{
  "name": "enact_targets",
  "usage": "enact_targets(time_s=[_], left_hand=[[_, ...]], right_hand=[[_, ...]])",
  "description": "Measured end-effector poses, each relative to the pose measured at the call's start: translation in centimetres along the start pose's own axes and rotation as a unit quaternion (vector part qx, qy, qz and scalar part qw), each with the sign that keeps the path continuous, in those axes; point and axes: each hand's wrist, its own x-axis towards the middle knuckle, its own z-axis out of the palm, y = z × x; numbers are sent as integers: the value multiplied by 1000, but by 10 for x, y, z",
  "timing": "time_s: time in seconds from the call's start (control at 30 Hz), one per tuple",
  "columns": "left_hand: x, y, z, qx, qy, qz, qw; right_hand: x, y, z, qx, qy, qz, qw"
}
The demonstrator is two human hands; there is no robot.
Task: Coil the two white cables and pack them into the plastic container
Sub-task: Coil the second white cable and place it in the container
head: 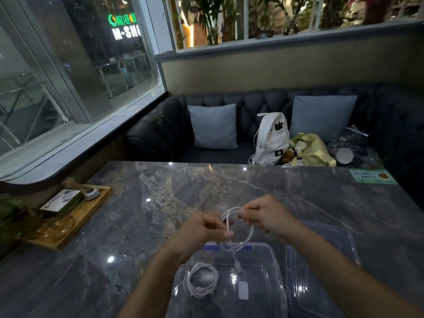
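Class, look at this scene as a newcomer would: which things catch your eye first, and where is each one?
Low in the middle, over the marble table, the left hand and right hand pinch a half-wound white cable above a clear plastic container, where a finished coil already lies. Behind the table, a white backpack stands on the dark sofa.

The room is dim. Small white light spots shine on the table [160,191]. Things bend at the edges, and the top looks blurry.

Coiled cable [202,280] inside container [278,267].
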Motion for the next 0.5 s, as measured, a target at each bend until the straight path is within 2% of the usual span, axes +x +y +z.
enact_targets(time_s=[0.17, 0.43, 0.5], left_hand=[[5, -12, 10, -12, 132, 21, 991], [12, -24, 19, 59, 284, 8, 957], [15, -26, 24, 47, 309, 4, 950]], right_hand=[[2, 3, 3, 92, -22, 12, 995], [5, 7, 15, 113, -33, 5, 993], [6, 6, 17, 110, -26, 1, 994]])
